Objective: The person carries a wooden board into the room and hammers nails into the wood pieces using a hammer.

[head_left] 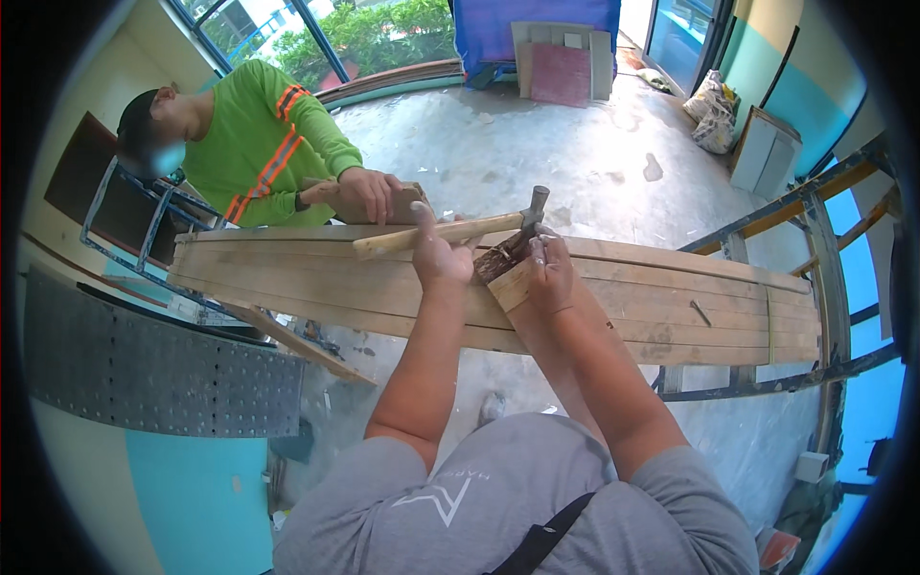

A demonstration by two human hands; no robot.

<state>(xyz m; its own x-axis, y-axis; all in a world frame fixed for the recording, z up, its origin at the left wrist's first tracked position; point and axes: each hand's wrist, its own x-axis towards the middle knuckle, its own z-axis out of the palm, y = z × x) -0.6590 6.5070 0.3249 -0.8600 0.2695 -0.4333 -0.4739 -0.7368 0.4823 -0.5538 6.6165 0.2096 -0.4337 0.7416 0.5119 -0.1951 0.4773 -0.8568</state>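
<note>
My left hand (443,254) is closed round the wooden handle of a hammer (470,229), thumb pointing up. The hammer's metal head stands just above the dark, rough end of a board (515,286) that lies across several long planks (383,287). Close beside the hammer head, my right hand (552,273) has its fingers bent together over the board's end; what they pinch is too small to make out. A loose nail (701,312) lies on the planks to the right.
Across the planks, a co-worker in a green top holds a short piece of wood (359,203). Metal scaffold frames (757,383) carry the planks at both ends. A perforated metal sheet (163,359) is at left; panels (561,72) lean at the back.
</note>
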